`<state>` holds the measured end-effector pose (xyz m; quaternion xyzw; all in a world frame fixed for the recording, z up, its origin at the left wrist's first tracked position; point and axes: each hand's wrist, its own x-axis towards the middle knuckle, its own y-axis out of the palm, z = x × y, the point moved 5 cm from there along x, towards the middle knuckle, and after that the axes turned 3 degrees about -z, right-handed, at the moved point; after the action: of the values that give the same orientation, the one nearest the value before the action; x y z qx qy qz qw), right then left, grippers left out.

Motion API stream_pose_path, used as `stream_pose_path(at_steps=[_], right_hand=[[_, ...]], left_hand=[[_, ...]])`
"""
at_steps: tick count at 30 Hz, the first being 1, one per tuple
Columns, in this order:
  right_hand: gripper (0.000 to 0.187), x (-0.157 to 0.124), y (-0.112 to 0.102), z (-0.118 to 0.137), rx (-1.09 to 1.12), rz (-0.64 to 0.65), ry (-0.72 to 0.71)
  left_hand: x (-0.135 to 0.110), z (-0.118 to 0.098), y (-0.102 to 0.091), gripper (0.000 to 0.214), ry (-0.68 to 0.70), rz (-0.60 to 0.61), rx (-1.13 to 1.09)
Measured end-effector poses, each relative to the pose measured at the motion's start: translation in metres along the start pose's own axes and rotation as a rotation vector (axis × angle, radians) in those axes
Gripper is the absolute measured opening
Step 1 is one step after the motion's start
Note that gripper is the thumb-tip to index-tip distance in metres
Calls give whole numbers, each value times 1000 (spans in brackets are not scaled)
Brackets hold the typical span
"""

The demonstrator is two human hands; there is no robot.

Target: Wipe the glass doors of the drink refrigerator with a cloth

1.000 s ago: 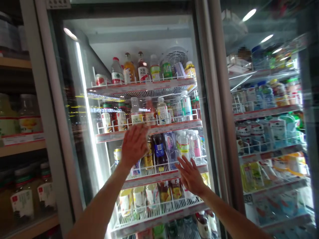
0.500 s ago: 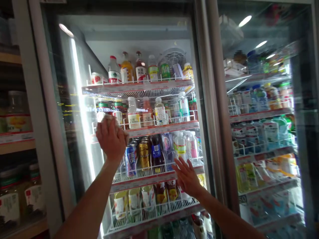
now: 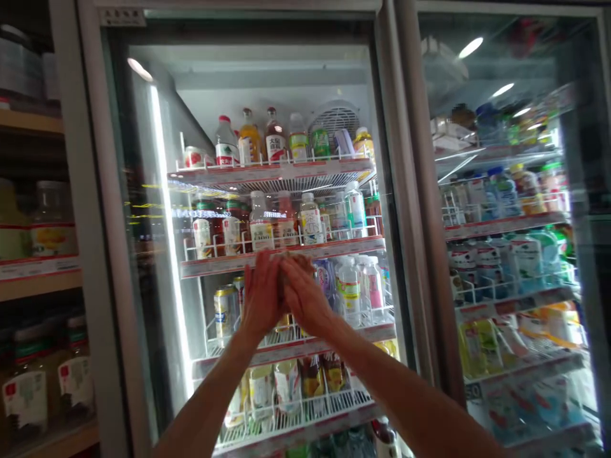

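My left hand point(image 3: 262, 294) and my right hand point(image 3: 305, 298) meet in front of the glass door point(image 3: 143, 267) of a lit drinks fridge, at the height of the third shelf. A small pale cloth point(image 3: 289, 257) peeks out at the fingertips between the two hands. The left hand holds it against the glass with fingers pointing up. The right hand lies beside it, fingers stretched out and touching the cloth's edge. Behind the hands, cans point(image 3: 224, 310) and bottles point(image 3: 350, 287) stand on the wire shelf.
The fridge has several wire shelves point(image 3: 281, 249) full of bottles and cans. To the right is a second glass-door fridge point(image 3: 506, 222) with drinks. At the left, wooden shelves point(image 3: 33, 280) carry jars and bottles. A grey frame post point(image 3: 410, 210) separates the two doors.
My left hand slid left across the glass with the cloth, then back to the middle. My right hand rose from the lower shelf level and joined the left hand.
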<state>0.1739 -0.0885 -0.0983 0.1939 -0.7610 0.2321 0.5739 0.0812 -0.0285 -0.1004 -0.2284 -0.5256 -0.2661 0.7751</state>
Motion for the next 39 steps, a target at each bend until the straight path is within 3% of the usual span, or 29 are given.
stream_pose_path(at_steps=[3, 6, 8, 11, 14, 16, 19, 21, 23, 26, 28, 30, 35, 37, 39], right_hand=[[46, -6, 30, -6, -172, 108, -63], [48, -12, 25, -23, -313, 177, -164], [47, -5, -5, -49, -394, 144, -189], [49, 14, -72, -105, -533, -30, -29], [55, -7, -119, -136, -608, -167, 144], [60, -58, -125, -129, -609, -153, 190], [65, -153, -113, -96, -609, -4, 190], [66, -186, -108, -82, -622, 77, 176], [66, -176, -110, -86, -626, 86, 188], [68, -116, -120, -110, -631, -33, 227], [67, -96, -120, -120, -620, -57, 231], [65, -118, -115, -110, -578, 15, 184], [48, -253, -105, -53, -443, 339, 33], [45, -257, -106, -48, -392, 410, 17], [44, -220, -104, -57, -355, 428, 10]], left_hand=[[-30, 32, -15, 74, -165, -6, 42], [-52, 41, -20, 69, -251, -54, 106], [-57, 38, -18, 69, -253, -79, 135], [-55, 33, -15, 69, -242, -92, 150], [-54, 33, -15, 69, -240, -93, 149], [-54, 33, -15, 70, -243, -98, 141], [-55, 35, -15, 70, -261, -93, 119], [-55, 35, -14, 69, -269, -82, 101], [-57, 35, -12, 68, -286, -65, 82], [-70, 28, -10, 65, -302, -36, 61], [-86, 17, -10, 66, -295, -18, 53], [-107, 2, -11, 68, -293, 23, 47], [-161, -37, -10, 72, -307, 164, 30], [-174, -46, -7, 70, -343, 196, 2], [-180, -49, -6, 66, -408, 228, -24]])
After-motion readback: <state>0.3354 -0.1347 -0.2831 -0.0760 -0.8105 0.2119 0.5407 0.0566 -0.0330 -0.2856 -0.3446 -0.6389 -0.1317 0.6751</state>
